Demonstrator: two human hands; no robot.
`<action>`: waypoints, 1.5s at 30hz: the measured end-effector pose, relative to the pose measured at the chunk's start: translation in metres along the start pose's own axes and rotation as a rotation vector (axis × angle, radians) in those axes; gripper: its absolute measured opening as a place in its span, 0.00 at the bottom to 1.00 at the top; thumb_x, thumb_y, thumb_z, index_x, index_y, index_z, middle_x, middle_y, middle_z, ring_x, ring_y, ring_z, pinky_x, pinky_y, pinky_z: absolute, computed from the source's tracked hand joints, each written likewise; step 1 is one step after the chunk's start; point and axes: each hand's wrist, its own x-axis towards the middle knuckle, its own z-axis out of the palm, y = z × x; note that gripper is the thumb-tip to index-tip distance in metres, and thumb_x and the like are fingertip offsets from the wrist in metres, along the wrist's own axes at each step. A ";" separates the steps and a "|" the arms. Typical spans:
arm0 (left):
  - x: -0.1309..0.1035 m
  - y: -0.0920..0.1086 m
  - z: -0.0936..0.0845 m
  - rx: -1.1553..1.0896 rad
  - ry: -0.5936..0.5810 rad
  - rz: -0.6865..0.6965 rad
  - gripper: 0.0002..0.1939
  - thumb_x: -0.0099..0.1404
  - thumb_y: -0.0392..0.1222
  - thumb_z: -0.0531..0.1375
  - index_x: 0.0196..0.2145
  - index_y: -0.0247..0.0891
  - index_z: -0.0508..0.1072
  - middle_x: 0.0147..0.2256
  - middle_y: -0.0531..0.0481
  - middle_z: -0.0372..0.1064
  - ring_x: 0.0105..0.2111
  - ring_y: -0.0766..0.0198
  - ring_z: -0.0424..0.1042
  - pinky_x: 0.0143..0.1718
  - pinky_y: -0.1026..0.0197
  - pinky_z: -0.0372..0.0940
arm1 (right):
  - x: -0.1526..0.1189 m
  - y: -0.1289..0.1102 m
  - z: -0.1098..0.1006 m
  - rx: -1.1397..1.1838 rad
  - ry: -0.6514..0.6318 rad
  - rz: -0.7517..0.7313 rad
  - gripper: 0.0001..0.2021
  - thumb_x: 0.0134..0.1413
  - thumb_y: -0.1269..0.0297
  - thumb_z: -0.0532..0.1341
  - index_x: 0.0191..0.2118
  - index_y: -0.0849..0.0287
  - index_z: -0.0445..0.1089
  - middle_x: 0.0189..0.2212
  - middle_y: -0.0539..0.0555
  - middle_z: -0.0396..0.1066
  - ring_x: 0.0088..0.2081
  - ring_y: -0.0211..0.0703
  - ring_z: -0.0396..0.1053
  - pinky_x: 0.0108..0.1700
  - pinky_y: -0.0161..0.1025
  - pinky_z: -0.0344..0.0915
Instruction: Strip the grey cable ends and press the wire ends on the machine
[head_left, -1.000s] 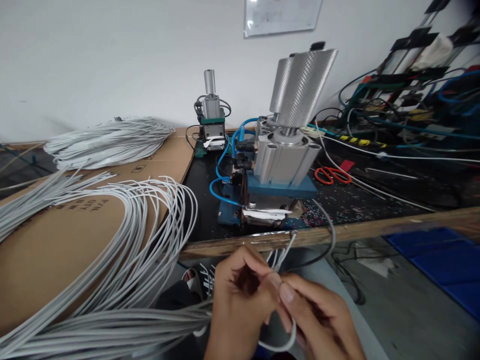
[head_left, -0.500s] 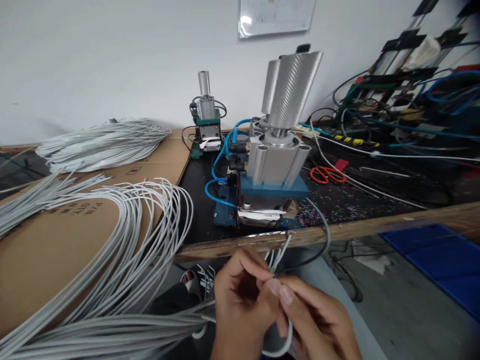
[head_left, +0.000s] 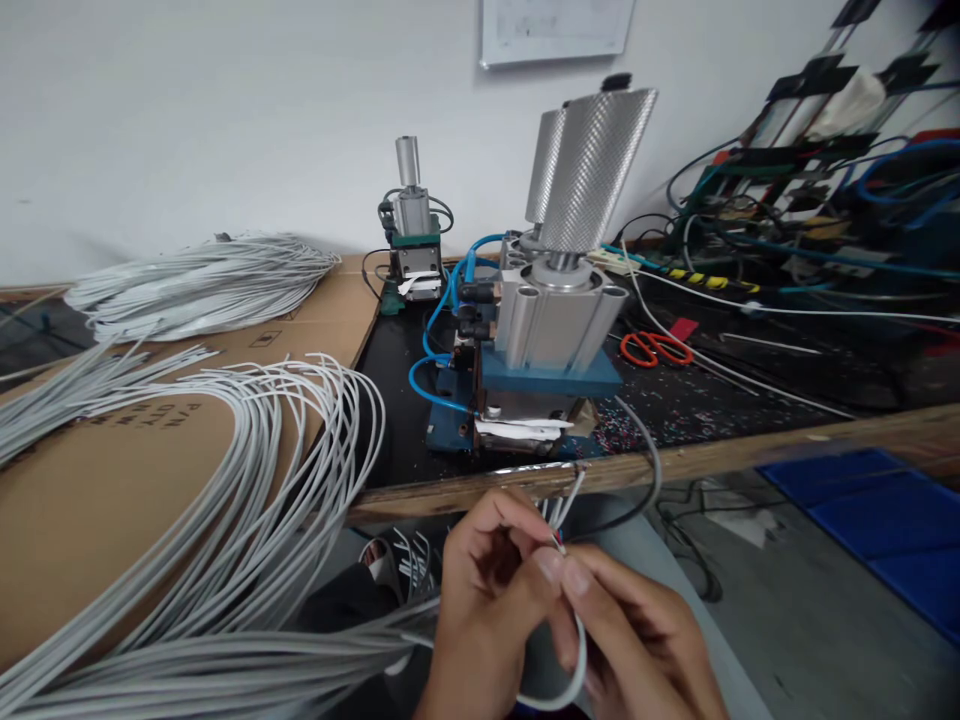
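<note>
Both hands meet below the table's front edge, pinching the end of a white cable point(head_left: 576, 672). My left hand point(head_left: 495, 600) has its thumb and index finger closed at the cable's tip. Small coloured inner wires point(head_left: 557, 540), red and blue among them, poke out between the fingertips. My right hand point(head_left: 637, 625) grips the cable just below that tip, thumb pressed against the fingers. From there the cable bends down in a loop under the hands. Several more white cable ends point(head_left: 556, 512) show behind the fingertips.
A pneumatic machine point(head_left: 559, 310) with a knurled cylinder stands ahead on the black table; a smaller one point(head_left: 414, 240) is farther back. Grey-white cable bundles point(head_left: 247, 450) cover the cardboard point(head_left: 150, 500) at left. Orange-handled scissors point(head_left: 655, 349) lie right, near wire scraps. A wooden edge point(head_left: 450, 495) runs in front.
Both hands have shifted slightly to the right and stay together. More of the coloured inner wires shows at the cable's tip now.
</note>
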 end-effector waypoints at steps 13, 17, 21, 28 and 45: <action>0.002 0.010 -0.008 0.165 0.009 -0.072 0.10 0.67 0.45 0.66 0.33 0.38 0.70 0.23 0.59 0.63 0.15 0.77 0.66 0.16 0.76 0.55 | 0.006 -0.011 -0.011 -0.236 -0.176 -0.022 0.25 0.64 0.45 0.59 0.23 0.59 0.66 0.17 0.46 0.58 0.20 0.33 0.57 0.22 0.30 0.56; 0.002 0.018 -0.012 0.272 0.175 -0.052 0.15 0.65 0.47 0.68 0.29 0.36 0.70 0.23 0.59 0.59 0.17 0.80 0.51 0.16 0.76 0.44 | 0.012 -0.017 -0.032 -0.505 -0.198 -0.349 0.09 0.70 0.61 0.56 0.46 0.53 0.72 0.29 0.49 0.75 0.26 0.37 0.74 0.30 0.30 0.73; 0.004 0.020 -0.014 0.287 0.185 -0.070 0.17 0.64 0.49 0.68 0.26 0.36 0.70 0.21 0.60 0.54 0.19 0.77 0.47 0.19 0.74 0.47 | 0.022 -0.024 -0.048 -0.848 -0.375 -0.838 0.15 0.67 0.73 0.57 0.53 0.49 0.73 0.42 0.51 0.79 0.39 0.38 0.80 0.42 0.28 0.76; -0.006 0.023 0.001 0.826 0.440 0.383 0.09 0.67 0.39 0.65 0.45 0.48 0.74 0.36 0.56 0.62 0.29 0.73 0.63 0.27 0.72 0.59 | 0.043 -0.009 -0.040 -0.930 0.068 -1.180 0.15 0.62 0.80 0.62 0.51 0.59 0.75 0.44 0.52 0.81 0.45 0.37 0.79 0.53 0.30 0.73; -0.015 0.020 0.011 0.977 0.373 0.477 0.10 0.66 0.34 0.62 0.44 0.47 0.71 0.35 0.57 0.61 0.20 0.74 0.55 0.19 0.64 0.51 | 0.061 -0.002 -0.019 -0.969 0.232 -1.247 0.15 0.60 0.84 0.63 0.49 0.65 0.75 0.43 0.58 0.82 0.45 0.38 0.79 0.51 0.33 0.74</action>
